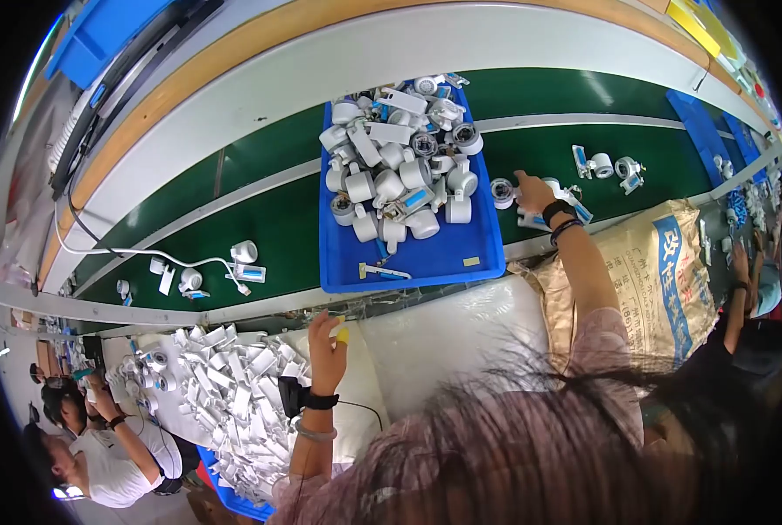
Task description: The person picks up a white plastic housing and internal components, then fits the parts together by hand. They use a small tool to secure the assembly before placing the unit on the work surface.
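My right hand (535,192) reaches over the green belt, just right of the blue tray (343,278). Its visible fingers are apart and nothing shows held in them. A round white lamp-like part (502,192) with a dark centre lies beside the fingertips. More white parts with blue strips (575,203) sit next to and partly behind this hand. My left hand (326,354) is raised near the belt's front edge, open, with yellow covers on fingertips and nothing visible in it. White cylindrical parts (391,184) with flat arms are heaped in the tray.
Left of my left hand is a large pile of white plastic pieces (233,385). A white cable (146,254) runs onto the belt (277,236). A brown paper sack (627,280) lies right, beside a white bag (461,341). Other people work at both sides.
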{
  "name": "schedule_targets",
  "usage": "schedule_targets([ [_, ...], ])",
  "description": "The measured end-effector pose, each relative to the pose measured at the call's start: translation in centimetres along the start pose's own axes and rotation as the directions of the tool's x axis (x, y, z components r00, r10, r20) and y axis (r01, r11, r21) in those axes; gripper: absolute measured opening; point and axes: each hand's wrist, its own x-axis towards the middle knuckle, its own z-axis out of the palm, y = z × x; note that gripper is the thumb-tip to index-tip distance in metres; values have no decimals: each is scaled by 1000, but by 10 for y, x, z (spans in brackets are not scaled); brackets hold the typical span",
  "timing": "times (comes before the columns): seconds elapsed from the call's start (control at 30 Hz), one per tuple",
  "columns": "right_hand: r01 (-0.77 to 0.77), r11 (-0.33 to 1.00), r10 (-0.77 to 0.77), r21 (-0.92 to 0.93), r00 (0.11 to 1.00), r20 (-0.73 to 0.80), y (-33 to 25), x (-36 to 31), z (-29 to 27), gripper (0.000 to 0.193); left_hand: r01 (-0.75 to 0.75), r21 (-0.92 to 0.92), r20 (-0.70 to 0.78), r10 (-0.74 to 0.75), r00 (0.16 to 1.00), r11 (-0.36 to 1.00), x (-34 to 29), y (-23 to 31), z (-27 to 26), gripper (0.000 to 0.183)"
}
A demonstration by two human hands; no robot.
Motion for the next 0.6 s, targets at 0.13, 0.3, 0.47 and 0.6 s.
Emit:
schedule_targets([
  [0.13,-110,732,-8,672,985,170,-41,-46,-68,63,-117,3,119,116,986,993,-6,32,20,39],
  [0.3,-239,60,56,969,970,236,-68,-127,-97,48,220,-363,447,-38,894,905,-19,84,73,49],
  [0.47,-178,-439,49,881,974,222,-147,-240,-105,47,-421,-24,210,416,885,907,-25,144,114,59],
  [0.6,-121,-630,91,767,970,227,-190,-301,-73,42,-88,-505,258,248,934,858,-49,122,143,55],
])
